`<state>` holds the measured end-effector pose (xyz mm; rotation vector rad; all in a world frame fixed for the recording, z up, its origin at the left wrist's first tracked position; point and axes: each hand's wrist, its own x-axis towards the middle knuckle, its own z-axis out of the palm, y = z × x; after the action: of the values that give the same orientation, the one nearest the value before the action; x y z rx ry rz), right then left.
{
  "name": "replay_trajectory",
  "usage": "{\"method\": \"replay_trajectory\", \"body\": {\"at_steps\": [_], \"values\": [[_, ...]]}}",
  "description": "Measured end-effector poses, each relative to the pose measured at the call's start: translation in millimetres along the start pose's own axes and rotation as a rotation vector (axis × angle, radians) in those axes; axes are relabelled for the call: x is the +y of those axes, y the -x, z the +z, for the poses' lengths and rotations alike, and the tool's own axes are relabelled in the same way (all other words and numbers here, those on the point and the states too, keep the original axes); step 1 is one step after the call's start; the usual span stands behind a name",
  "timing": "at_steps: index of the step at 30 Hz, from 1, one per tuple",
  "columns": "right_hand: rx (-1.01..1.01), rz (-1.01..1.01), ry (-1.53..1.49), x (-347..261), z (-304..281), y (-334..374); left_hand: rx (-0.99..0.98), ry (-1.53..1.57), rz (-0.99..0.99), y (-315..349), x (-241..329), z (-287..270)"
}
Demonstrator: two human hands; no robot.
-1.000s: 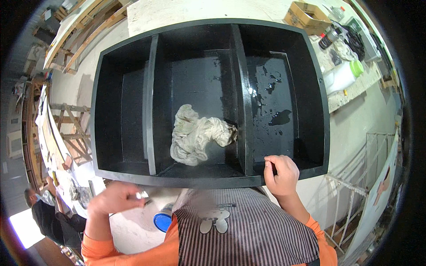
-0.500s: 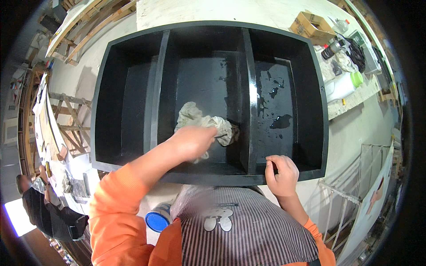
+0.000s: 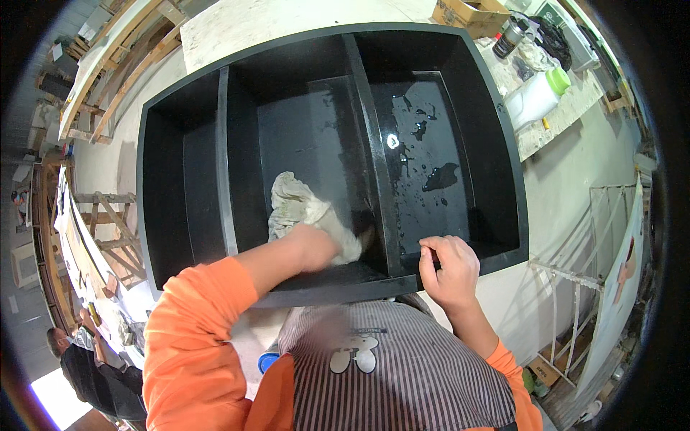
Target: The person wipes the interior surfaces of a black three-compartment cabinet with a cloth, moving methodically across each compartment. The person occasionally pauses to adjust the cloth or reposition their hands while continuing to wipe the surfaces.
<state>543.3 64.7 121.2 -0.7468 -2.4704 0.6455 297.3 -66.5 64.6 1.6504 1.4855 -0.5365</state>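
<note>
In front of me lies a large black box (image 3: 224, 144) with two dividers and three compartments. My left hand (image 3: 316, 246) is closed on a crumpled whitish rag (image 3: 296, 201), inside the middle compartment near its front wall. Part of the floor around the rag looks wet and shiny. My right hand (image 3: 453, 271) grips the box's front edge at the right compartment, thumb and fingers bent over the rim. Water puddles and drops (image 3: 440, 177) are scattered over the right compartment's floor.
A white jug with a green cap (image 3: 535, 99) stands on the table at right, near a dark bottle (image 3: 509, 39) and a cardboard box (image 3: 471, 14). A blue-lidded bucket (image 3: 268, 360) is below the front edge. Another person (image 3: 100, 373) is at far left.
My left hand has drawn the rag nearer to me, toward the front wall. My right hand stays on the front edge. The whole view has shifted and turned slightly.
</note>
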Motion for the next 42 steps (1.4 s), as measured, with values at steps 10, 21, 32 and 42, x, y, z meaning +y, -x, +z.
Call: {"method": "replay_trajectory", "body": {"at_steps": [10, 21, 32, 42], "values": [[-0.005, 0.012, 0.028, -0.6, 0.5, -1.3, -0.093, -0.102, 0.066, -5.3, -6.3, 13.5], [0.044, -0.011, 0.011, 0.2, 1.9, -2.4, 0.24, 0.034, 0.137, -27.7, 22.1, 3.7], [0.026, 0.002, 0.016, -0.7, 1.0, -3.6, 0.132, -0.027, 0.066, -53.3, 37.6, 0.4], [-0.006, -0.002, 0.013, 0.0, 0.5, -1.9, 0.511, 0.197, -0.571, -24.4, -77.3, -66.1]]}}
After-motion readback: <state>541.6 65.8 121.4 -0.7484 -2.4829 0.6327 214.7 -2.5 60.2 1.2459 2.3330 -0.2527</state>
